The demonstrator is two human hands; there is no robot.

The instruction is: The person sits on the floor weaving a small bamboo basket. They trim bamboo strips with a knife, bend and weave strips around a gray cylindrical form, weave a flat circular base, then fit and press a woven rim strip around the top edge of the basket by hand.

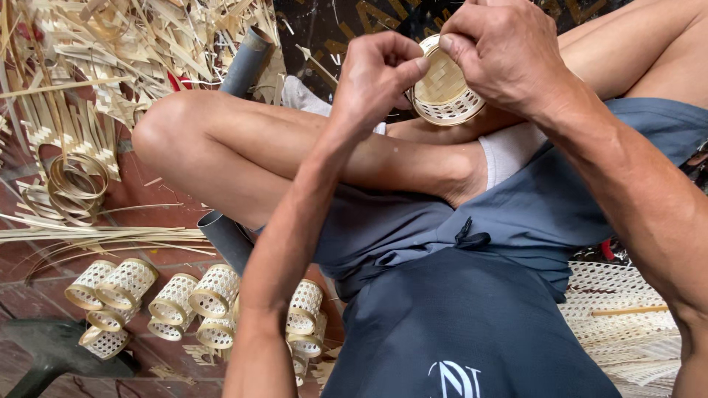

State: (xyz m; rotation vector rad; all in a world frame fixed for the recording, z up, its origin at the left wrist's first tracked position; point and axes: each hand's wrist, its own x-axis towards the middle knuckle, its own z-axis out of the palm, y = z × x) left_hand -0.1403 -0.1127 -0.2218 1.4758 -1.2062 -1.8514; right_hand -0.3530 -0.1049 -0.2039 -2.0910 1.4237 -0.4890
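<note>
Both my hands hold a small round woven bamboo basket [445, 92] above my crossed legs, near the top of the view. My left hand [376, 70] pinches the basket's left rim with thumb and fingers. Over its upper right side, my right hand [505, 51] curls and covers part of the rim. The basket's woven bottom faces me, and a lattice-patterned wall shows along its lower edge.
Several finished small lattice baskets [173, 298] lie on the red brick floor at lower left. A pile of bamboo strips [110, 51] and coiled bamboo rings [74, 180] fill the upper left. A grey pipe [247, 59] runs under my knee. A woven lattice sheet [619, 309] lies at lower right.
</note>
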